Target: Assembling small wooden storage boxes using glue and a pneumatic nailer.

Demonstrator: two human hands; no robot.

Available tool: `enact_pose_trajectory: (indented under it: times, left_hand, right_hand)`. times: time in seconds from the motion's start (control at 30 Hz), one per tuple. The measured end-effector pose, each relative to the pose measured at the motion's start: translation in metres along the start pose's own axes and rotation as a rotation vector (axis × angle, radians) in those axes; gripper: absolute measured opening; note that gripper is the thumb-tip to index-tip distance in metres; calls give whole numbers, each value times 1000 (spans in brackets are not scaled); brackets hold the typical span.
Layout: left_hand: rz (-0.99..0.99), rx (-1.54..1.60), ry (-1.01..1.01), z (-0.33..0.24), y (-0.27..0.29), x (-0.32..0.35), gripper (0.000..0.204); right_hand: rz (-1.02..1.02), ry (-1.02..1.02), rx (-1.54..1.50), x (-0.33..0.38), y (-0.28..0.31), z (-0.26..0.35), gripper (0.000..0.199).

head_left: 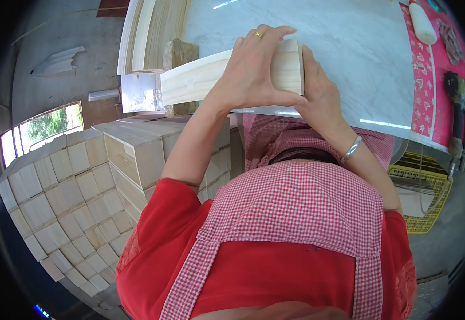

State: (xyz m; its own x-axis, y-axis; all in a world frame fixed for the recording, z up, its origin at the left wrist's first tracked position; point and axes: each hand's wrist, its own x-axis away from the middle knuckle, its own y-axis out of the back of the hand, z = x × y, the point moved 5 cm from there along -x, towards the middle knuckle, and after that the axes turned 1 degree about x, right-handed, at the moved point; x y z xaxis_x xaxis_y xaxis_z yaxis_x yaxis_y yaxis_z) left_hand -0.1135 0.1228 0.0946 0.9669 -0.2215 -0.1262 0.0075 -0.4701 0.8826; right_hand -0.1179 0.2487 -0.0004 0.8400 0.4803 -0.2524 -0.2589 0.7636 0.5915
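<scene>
A long, pale wooden box [288, 66] lies over the front left part of the table, its left end jutting past the edge. My left hand [251, 74] spans its top, with fingers over the far side and thumb along the near side. My right hand [320, 93] presses around the box's right end, and its fingers run along the end face. The two thumbs nearly meet at the near right corner. The underside of the box is hidden. Close to its left part stands a rough wooden block [181, 53].
The table [350, 48] has a pale marbled top. Long wooden boards [152, 34] lie at the back left. Many similar boxes [67, 197] are stacked at the left. On the right, a pink cloth [435, 90] carries a white bottle [423, 24] and a dark brush [456, 88], above a yellow crate [430, 218].
</scene>
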Motion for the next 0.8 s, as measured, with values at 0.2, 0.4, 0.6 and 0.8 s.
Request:
enact_pose_trajectory:
  times: [0.2,0.4,0.6,0.8]
  left_hand:
    - [51,-40,-37,5,-1,-1,92]
    - [66,-35,-5,4,-3,-3,89]
    - [55,-31,1,6,-2,-2,88]
    - [48,-23,4,4,-1,-2,86]
  right_hand:
    - [50,-99,-57,-1,0,0,90]
    - [-24,-9,-52,1,-2,-3,93]
    - [-50,40,-263,-1,16,5,90]
    - [-68,96,-354,19,27,14,70]
